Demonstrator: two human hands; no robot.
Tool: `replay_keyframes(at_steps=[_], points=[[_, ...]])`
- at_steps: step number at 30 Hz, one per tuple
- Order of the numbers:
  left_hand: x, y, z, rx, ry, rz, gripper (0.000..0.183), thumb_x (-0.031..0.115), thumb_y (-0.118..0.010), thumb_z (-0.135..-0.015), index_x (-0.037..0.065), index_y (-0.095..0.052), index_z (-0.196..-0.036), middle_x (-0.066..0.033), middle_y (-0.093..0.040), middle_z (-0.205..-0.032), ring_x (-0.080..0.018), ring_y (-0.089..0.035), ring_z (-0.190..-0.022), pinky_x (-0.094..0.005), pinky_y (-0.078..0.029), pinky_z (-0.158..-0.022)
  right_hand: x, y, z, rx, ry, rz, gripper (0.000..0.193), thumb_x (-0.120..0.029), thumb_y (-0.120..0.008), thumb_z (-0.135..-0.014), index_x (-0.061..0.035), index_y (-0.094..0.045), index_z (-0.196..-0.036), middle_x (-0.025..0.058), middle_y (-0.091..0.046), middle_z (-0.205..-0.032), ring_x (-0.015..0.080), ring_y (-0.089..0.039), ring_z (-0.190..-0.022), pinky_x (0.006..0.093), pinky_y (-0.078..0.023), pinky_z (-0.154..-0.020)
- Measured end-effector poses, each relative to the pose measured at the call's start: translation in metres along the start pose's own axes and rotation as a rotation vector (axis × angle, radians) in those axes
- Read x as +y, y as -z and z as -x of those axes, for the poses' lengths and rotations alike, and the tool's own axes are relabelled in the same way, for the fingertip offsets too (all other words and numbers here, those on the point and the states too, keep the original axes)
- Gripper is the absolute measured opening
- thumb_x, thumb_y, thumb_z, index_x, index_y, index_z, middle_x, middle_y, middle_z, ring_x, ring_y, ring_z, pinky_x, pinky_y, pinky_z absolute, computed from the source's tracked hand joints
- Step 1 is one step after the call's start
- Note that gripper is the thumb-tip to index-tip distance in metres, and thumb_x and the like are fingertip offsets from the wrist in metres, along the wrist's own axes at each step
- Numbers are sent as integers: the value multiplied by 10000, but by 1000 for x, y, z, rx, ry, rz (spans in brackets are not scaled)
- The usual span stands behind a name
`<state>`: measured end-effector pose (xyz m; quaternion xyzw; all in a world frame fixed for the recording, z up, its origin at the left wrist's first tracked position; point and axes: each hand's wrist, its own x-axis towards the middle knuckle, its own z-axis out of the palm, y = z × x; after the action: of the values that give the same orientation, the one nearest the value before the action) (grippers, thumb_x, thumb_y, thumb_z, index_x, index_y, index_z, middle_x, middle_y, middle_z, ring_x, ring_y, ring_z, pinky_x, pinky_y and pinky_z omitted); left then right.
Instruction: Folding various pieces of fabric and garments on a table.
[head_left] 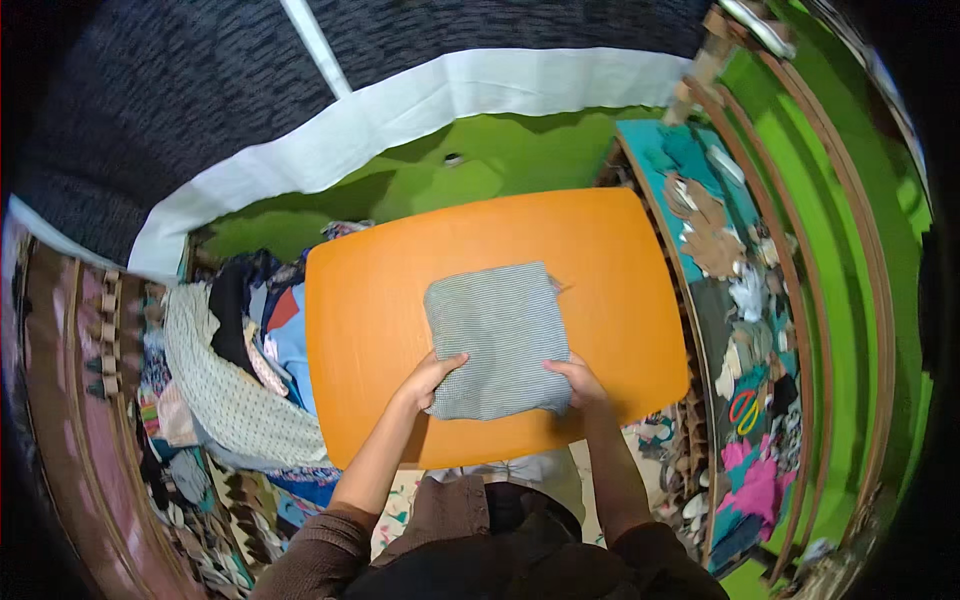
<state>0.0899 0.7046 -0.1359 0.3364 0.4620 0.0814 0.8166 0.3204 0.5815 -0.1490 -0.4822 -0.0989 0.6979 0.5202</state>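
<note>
You have the cloth [497, 335] over the middle of the counter [365, 280], set a little toward the counter's near edge. It is finely striped, roughly square and spread fairly flat. Your left hand [430, 382] grasps its left side near the close corner, thumb lying on top; your right hand [580, 382] grips the right side about level with it, thumb also on top. Your other fingers are mostly hidden, so how much fabric they pinch underneath, you cannot tell from here. Nor can you tell whether the near part is lifted or rests on the counter.

The step in hand looks like holding and squaring the cloth with both hands. The next move seems to call for an even grip on the two sides, with light outward tension so the fabric does not sag or skew. The far edge has no hand on it, so a quick pull could slide or ruck it; a slow one would suit this soft material better. Something thin sticks out by the far right corner, too small to make out.

Left of the counter lies a pile [235, 390] of clothes; right of the counter, scissors [744, 410] lie among scraps [758, 488].
</note>
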Motion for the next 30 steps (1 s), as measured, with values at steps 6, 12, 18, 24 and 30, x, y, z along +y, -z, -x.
replay_keyframes(at_steps=[6, 12, 18, 24, 30], points=[[-4, -35, -7, -125, -1, -110, 587, 213, -600, -830, -17, -330, -1298, -181, -441, -1269, -292, -467, -1124, -407, -415, -914, 28, 31, 51, 70, 223, -252, 410, -10, -542, -805, 18, -441, -1202, 138, -539, -1150, 250, -533, -1032, 377, -441, -882], [-18, -121, 3, -334, -1, -284, 600, 224, -606, -829, -35, -327, -1293, -206, -441, -1259, -315, -472, -1113, -422, -425, -904, 47, 68, 151, 248, 383, -360, 377, 5, -567, -779, 15, -476, -1145, 128, -571, -1087, 246, -575, -967, 376, -490, -804], [-80, -243, 30, -544, 33, -478, 606, 228, -617, -823, -49, -339, -1284, -217, -437, -1256, -319, -466, -1124, -427, -430, -898, 107, 121, 286, 439, 653, -480, 410, 5, -586, -767, 15, -465, -1159, 118, -577, -1073, 219, -576, -964, 359, -497, -800], [-138, -374, 103, -749, -6, -579, 554, 228, -635, -814, -24, -394, -1245, -156, -511, -1187, -257, -502, -1082, -361, -444, -860, 140, 135, 449, 679, 856, -526, 352, 2, -586, -771, 29, -505, -1113, 127, -598, -1041, 232, -598, -924, 348, -499, -795], [-190, -488, 174, -1065, -4, -572, 479, 281, -604, -846, -16, -460, -1193, -107, -559, -1130, -209, -551, -999, -345, -462, -811, 171, 147, 583, 880, 1134, -391, 439, -53, -612, -797, 23, -445, -1196, 125, -572, -1094, 212, -579, -955, 335, -490, -796]])
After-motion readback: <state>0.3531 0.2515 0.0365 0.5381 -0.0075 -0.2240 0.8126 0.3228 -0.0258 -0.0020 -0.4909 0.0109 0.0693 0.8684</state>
